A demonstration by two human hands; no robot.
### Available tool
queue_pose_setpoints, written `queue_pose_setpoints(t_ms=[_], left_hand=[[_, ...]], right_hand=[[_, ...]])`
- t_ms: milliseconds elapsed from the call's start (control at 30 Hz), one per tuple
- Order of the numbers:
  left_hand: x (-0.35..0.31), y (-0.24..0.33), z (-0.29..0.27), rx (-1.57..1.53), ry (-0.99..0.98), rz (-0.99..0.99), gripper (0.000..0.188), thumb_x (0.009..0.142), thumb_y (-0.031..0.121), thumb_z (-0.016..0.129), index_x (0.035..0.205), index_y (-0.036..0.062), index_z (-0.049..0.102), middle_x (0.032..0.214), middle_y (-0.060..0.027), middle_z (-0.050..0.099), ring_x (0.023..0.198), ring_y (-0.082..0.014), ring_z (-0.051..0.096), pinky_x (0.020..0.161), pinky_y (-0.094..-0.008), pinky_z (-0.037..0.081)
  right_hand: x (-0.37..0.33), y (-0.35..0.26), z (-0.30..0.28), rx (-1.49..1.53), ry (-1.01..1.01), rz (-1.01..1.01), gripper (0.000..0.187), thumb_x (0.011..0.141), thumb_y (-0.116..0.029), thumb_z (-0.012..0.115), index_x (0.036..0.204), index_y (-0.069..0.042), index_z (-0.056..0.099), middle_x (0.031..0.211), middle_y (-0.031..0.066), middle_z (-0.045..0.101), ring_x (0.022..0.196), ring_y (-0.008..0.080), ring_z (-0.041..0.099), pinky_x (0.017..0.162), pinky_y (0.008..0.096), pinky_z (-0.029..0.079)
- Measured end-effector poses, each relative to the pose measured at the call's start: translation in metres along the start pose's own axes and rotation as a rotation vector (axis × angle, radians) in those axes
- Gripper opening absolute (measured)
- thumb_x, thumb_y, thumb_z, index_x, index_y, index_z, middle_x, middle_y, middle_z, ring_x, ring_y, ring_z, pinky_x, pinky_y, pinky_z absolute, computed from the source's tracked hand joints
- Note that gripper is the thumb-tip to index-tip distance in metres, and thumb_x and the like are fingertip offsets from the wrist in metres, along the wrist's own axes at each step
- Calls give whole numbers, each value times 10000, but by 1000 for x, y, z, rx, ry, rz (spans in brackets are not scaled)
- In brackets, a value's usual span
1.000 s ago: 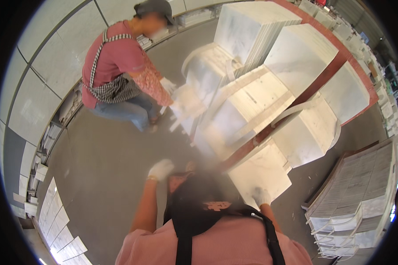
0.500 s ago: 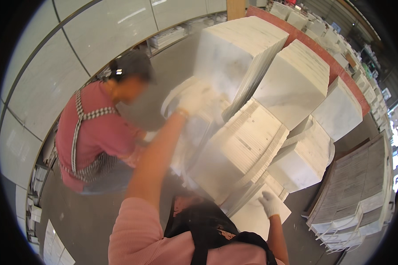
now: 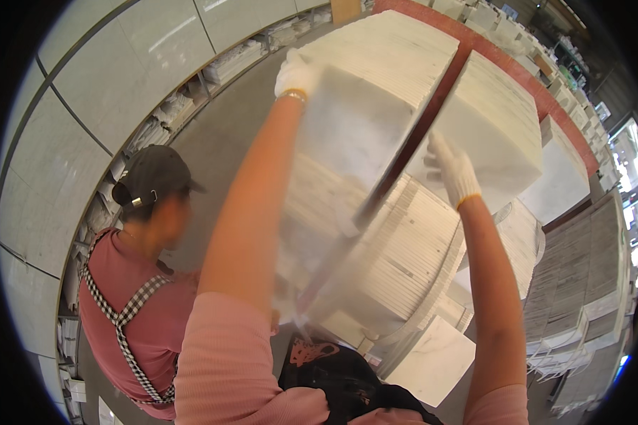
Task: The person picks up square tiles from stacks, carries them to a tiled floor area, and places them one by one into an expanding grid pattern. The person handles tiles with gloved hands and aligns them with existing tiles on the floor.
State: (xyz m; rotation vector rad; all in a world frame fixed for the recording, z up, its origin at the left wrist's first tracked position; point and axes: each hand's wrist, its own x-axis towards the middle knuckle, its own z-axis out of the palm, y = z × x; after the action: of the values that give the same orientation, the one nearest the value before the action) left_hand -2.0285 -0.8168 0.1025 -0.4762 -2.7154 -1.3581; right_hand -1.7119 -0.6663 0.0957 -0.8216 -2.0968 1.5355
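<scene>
My left hand [image 3: 296, 74] bears on the far-left corner of the left white slab stack [image 3: 386, 53], finger opening not determinable; my right hand [image 3: 452, 166] is spread, holding nothing, before the right slab stack [image 3: 493, 117], contact unconfirmed. The left stack's front faces me; its right edge runs diagonally up-right, long axis indeterminable.
</scene>
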Motion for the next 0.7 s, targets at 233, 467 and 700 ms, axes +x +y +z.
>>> queue_pose_setpoints(t_ms=[233,467,700], left_hand=[[47,-11,18,-128,-29,-51,1025,839,709,546,1577,35,323,1472,-284,530,1346,-412,541,1113,-462,424],[48,-12,27,-60,10,-71,800,896,642,505,1396,18,482,1338,-257,633,1241,-393,622,1009,-497,492],[44,-8,28,-50,23,-120,684,939,578,501,1387,62,497,1400,-236,581,1267,-394,597,1010,-502,499]], right_hand=[[69,-30,39,-210,48,164,895,925,-706,505,1385,59,577,1170,190,655,1014,309,672,814,413,566],[80,-24,49,-291,36,178,863,944,-700,470,1211,107,623,890,204,675,763,300,688,697,411,541],[82,-17,51,-324,73,183,633,1004,-551,482,1112,54,635,886,214,669,820,344,688,762,413,535]])
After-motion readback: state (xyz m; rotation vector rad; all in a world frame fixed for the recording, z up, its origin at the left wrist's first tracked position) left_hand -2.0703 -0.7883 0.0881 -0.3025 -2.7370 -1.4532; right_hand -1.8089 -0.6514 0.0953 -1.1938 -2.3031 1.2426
